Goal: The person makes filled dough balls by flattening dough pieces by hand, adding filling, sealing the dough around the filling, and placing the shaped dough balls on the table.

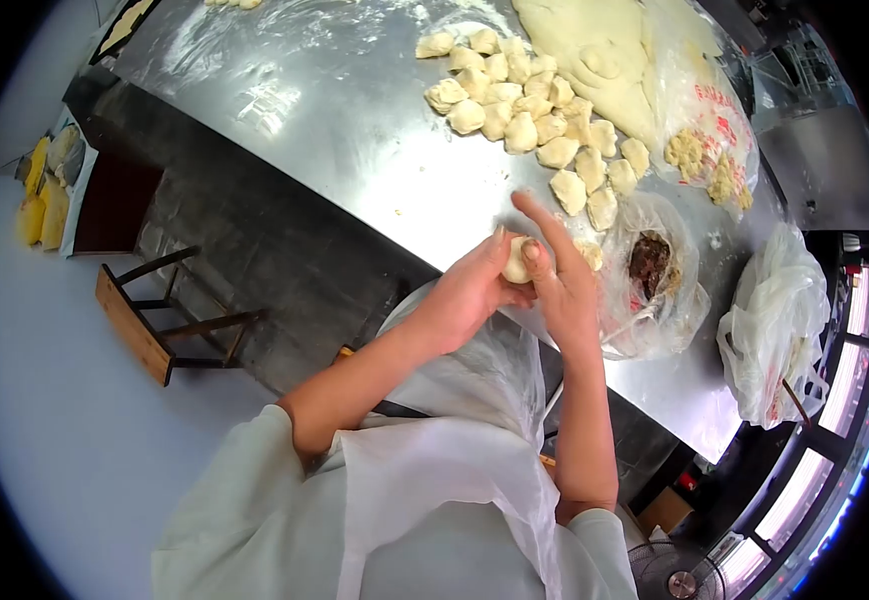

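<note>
A small ball of dough (pixel 517 266) sits between my two hands above the near edge of the metal table. My left hand (pixel 470 290) is curled round it from the left. The thumb of my right hand (pixel 562 290) presses on the ball, while its index finger points up and away. Just beyond my right hand lies another dough piece (pixel 589 253). An open plastic bag (pixel 690 300) with a dark, reddish-brown filling (pixel 649 263) rests to the right. Several cut dough pieces (pixel 520 132) are grouped farther up the table.
A large sheet of dough (pixel 595 60) lies at the back, partly beneath printed plastic (pixel 715 110) with crumbly dough lumps. Flour dusts the steel table (pixel 355 140). At the right edge stands a white plastic bag (pixel 775 320). A wooden stool (pixel 140 325) is on the floor at left.
</note>
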`<act>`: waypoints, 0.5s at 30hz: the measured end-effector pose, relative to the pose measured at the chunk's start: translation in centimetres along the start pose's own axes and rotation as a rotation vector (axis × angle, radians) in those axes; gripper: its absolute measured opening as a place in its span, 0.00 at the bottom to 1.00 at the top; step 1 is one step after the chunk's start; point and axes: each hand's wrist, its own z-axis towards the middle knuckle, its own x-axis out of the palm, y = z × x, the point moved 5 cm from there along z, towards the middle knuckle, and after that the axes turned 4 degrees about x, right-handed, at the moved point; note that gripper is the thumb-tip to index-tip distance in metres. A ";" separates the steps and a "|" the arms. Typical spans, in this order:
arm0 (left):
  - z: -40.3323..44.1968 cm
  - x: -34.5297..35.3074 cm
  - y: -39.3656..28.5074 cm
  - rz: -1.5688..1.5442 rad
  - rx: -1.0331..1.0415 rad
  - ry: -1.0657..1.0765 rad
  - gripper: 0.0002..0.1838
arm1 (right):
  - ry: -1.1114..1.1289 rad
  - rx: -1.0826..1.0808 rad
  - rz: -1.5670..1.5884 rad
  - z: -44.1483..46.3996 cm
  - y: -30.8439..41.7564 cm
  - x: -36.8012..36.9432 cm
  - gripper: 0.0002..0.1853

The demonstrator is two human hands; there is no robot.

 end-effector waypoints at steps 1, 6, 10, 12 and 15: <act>0.0 0.9 -0.7 -0.074 0.009 -0.080 0.27 | -0.006 -0.087 -0.138 0.4 -0.4 0.6 0.26; 0.0 -0.1 -2.9 -0.374 0.031 -0.240 0.26 | -0.032 -0.308 -0.425 2.3 -0.2 3.1 0.27; -0.1 -2.3 -7.3 0.080 0.353 -0.315 0.21 | -0.144 -0.071 0.019 2.5 1.5 1.7 0.29; -0.3 -2.6 -10.9 0.930 0.714 -0.463 0.21 | -0.282 -0.038 0.056 2.6 1.3 0.6 0.25; 0.7 -3.6 -11.7 1.672 0.841 -0.425 0.24 | -0.092 0.140 0.042 3.2 -1.1 1.6 0.20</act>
